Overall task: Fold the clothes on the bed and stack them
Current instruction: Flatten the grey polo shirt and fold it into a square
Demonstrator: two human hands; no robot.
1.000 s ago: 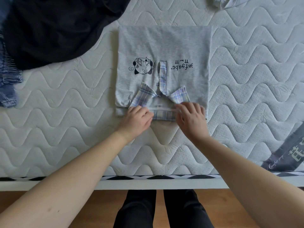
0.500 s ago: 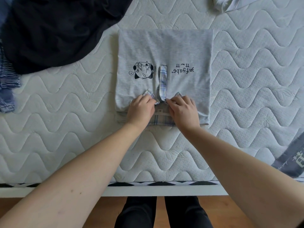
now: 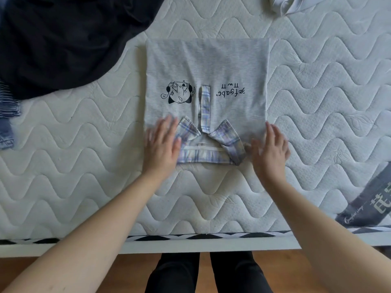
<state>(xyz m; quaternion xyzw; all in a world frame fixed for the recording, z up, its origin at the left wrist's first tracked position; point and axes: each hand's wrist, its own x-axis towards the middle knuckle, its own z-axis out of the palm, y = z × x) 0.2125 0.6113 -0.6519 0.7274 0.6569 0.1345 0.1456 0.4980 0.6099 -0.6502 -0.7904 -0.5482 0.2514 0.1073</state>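
arms: bare to past the elbow, no sleeves | legs (image 3: 207, 273): black trousers

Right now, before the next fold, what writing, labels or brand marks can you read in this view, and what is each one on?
"xfgabc": black print on the grey polo shirt, upside down from here; first character uncertain.
Small characters beside that print: not legible.
Speech bubble by the cartoon print: too small to read.
"Comfort sleep": script on the grey mattress label; reading uncertain.
Large white characters on the same label: cut off at the frame edge, unreadable.
Small neck tag inside the plaid collar: too small.
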